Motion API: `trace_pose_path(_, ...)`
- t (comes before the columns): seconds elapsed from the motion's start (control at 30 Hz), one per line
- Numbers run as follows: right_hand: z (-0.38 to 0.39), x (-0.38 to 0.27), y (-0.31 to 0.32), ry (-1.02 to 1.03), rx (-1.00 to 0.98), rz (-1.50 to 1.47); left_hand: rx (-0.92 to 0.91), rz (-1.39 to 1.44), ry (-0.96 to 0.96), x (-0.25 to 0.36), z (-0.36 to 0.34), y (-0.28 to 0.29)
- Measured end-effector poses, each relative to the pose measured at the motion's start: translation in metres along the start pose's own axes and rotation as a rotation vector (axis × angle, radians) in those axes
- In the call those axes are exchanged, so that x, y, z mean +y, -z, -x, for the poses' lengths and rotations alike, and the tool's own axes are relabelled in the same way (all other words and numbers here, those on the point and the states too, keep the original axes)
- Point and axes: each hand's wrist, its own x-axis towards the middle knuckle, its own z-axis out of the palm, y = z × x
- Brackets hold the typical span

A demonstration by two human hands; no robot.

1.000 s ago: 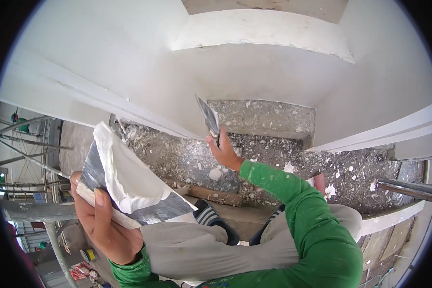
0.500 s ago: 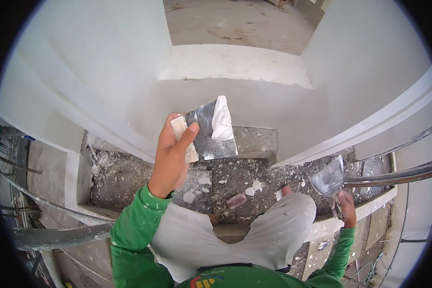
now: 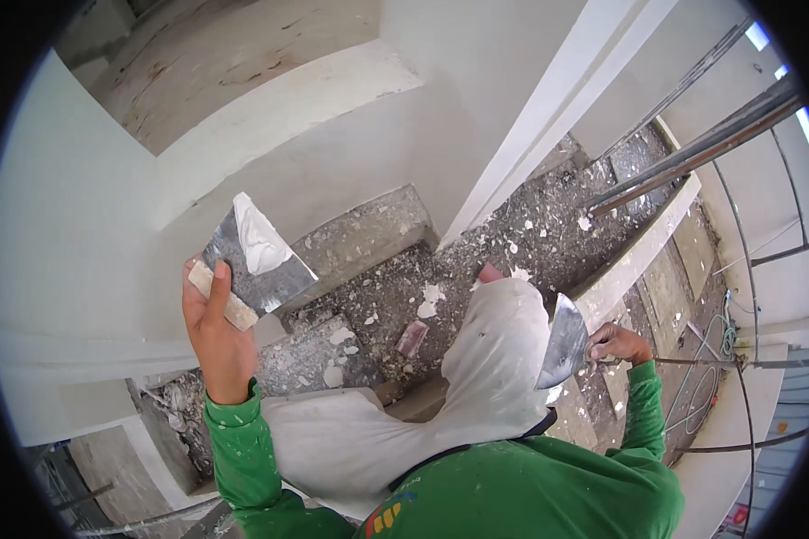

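My left hand grips a flat rectangular metal plate by its pale, crusted edge, thumb across the top. A thick lump of white putty sits on the plate's far part. On the right, my right hand is closed round the handle of a putty knife, whose wide grey blade points left beside my raised knee. The fingers hide most of the handle. The two tools are well apart.
White wall and ledge stand ahead. Putty-splattered floor lies below, with a small reddish block on it. Metal poles cross at the right, near a low pale kerb and a coiled hose.
The view has swung to the right and tilted. Both hands keep their tools. The putty knife has turned so its blade now points left, lower beside the knee.
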Motion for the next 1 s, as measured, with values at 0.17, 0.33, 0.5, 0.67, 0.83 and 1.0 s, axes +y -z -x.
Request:
trace_pose_path(0.17, 0.049, 0.009, 0.06, 0.029, 0.506, 0.375, 0.027, -0.021, 0.039, 0.001, -0.009, 0.013)
trace_pose_path(0.33, 0.017, -0.073, 0.009, 0.36, 0.938, -0.076, 0.057, 0.016, 0.105, -0.005, -0.01, 0.042)
trace_pose_path(0.5, -0.038, -0.138, -0.074, 0.87, 1.029, -0.595, 0.041, 0.185, 0.079, -0.056, -0.021, 0.083)
trace_pose_path(0.67, -0.059, -0.156, -0.102, 1.009, 0.99, -0.567, 0.308, -0.051, -0.238, -0.119, -0.044, 0.139)
trace_pose_path(0.83, -0.054, -0.142, -0.089, 0.981, 1.135, -0.449, 0.63, -0.567, -0.557, -0.127, -0.08, 0.156)
trace_pose_path(1.0, -0.046, -0.158, -0.102, 0.994, 1.163, -0.623, 0.842, -0.773, -0.594, -0.118, -0.103, 0.148)
